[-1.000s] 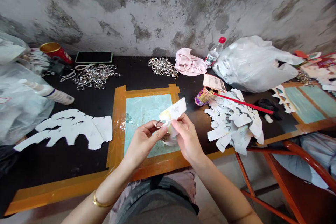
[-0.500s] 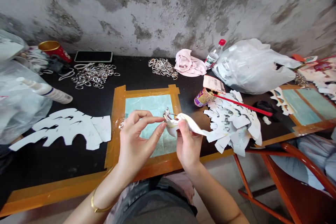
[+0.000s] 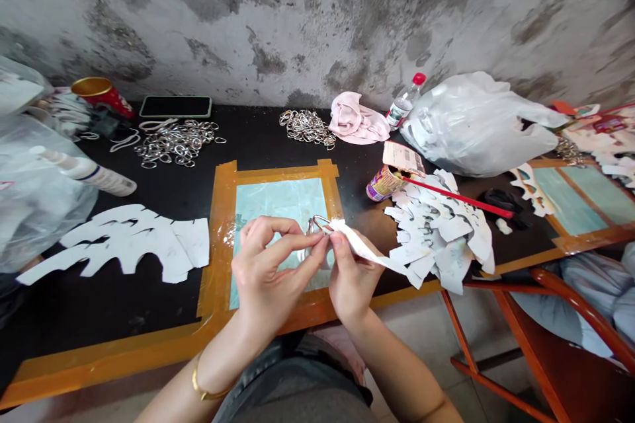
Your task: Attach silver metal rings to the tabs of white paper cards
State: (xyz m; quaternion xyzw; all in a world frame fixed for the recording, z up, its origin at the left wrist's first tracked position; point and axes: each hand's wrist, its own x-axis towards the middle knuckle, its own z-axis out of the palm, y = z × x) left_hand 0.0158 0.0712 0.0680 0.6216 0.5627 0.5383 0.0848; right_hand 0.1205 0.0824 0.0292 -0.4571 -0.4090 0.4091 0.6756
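Note:
My right hand (image 3: 351, 277) is closed, thumb on top, around a curved white cut piece (image 3: 370, 251) whose tail hangs to the right. My left hand (image 3: 270, 271) pinches with thumb and forefinger at the left end of that piece, where a silvery metal ring (image 3: 321, 219) stands up. The fingertips of both hands almost meet and hide where the ring joins the white piece. Below the hands lies a pale blue-green sheet (image 3: 278, 195), its border taped in brown.
Metal rings (image 3: 178, 142) lie heaped at the back left, more rings (image 3: 306, 127) at the back centre. White cut pieces (image 3: 143, 241) rest at left, a stack (image 3: 441, 231) at right. A glue-smeared cup (image 3: 384, 184) holds a red stick (image 3: 461, 198). A plastic bag (image 3: 476, 125) stands behind.
My left fingers have moved right and pinch closer to my right thumb. The ring has turned upward, and the white piece has flattened and swung slightly down to the right.

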